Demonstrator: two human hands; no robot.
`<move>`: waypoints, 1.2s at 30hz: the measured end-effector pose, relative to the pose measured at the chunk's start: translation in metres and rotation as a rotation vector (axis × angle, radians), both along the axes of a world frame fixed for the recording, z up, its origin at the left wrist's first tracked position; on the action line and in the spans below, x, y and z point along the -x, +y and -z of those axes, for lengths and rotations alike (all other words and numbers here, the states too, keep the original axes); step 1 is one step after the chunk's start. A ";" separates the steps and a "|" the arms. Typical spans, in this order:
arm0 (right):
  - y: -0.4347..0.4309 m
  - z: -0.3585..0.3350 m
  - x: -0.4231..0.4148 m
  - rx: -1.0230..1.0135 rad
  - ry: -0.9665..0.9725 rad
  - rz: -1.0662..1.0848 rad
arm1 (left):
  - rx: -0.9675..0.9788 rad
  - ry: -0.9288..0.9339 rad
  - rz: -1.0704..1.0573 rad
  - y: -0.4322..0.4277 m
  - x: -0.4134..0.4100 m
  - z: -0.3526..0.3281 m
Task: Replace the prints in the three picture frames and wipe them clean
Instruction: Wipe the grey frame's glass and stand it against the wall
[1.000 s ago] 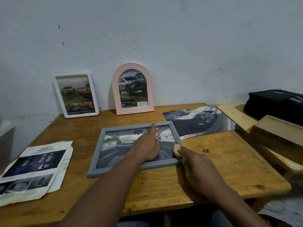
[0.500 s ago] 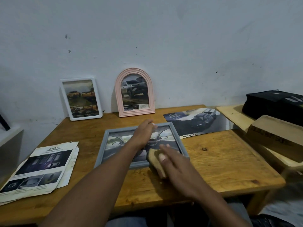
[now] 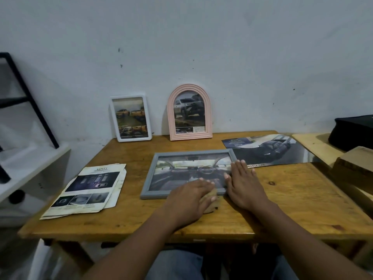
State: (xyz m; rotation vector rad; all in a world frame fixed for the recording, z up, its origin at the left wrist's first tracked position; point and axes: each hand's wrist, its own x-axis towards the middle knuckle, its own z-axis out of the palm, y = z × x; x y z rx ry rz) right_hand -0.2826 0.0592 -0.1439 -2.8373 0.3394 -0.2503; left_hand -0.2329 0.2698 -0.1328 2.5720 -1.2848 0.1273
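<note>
**Grey frame: wipe stage, pinned flat at its near right corner**

The grey frame (image 3: 191,152) is laid flat, glass up, mid-way across the wooden table (image 3: 292,209), with a car-interior print under the glass. The flat lay is judged deliberate: wiping pressure is taken by the table, not by a frame that could tip.

The left hand (image 3: 187,201) is laid palm-down over a tan wiping pad (image 3: 210,201) at the frame's near right corner. The pad sits partly on the rim, partly on the table. The fingers are lightly bent over it. Whether the pad is pinched or only pressed cannot be told.

The right hand (image 3: 244,186) is spread flat with fingers (image 3: 238,168) straight and nothing grasped. It lies across the frame's right rim and the table just beside it. Likely purpose: sliding under the wipe is blocked.

The white frame (image 3: 134,139) and the pink arched frame (image 3: 190,136) are stood upright against the wall at the back, well apart from the hands. Both have prints in. They are judged done or parked; cleanliness cannot be read.

A loose car print (image 3: 272,148) lies at the grey frame's far right corner and worn leaflets (image 3: 88,188) lie to the left, presumably removed prints set aside.

Judgement: last of the three frames. Risk: with the pad at the corner, the glass centre may be missed.
</note>
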 end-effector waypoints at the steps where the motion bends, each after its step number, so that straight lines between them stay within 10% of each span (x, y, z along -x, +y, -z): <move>1: 0.000 -0.001 -0.001 0.020 0.022 0.011 | 0.000 -0.004 -0.031 0.009 -0.003 0.001; 12: 0.002 0.002 -0.002 0.048 0.059 -0.010 | 0.033 0.003 -0.344 0.113 -0.028 0.005; 22: 0.007 -0.004 0.005 0.031 0.039 -0.070 | -0.094 0.326 -0.505 0.086 -0.083 -0.016; 36: 0.008 -0.009 -0.004 0.032 0.146 -0.002 | 0.017 0.317 -0.517 0.034 -0.192 -0.014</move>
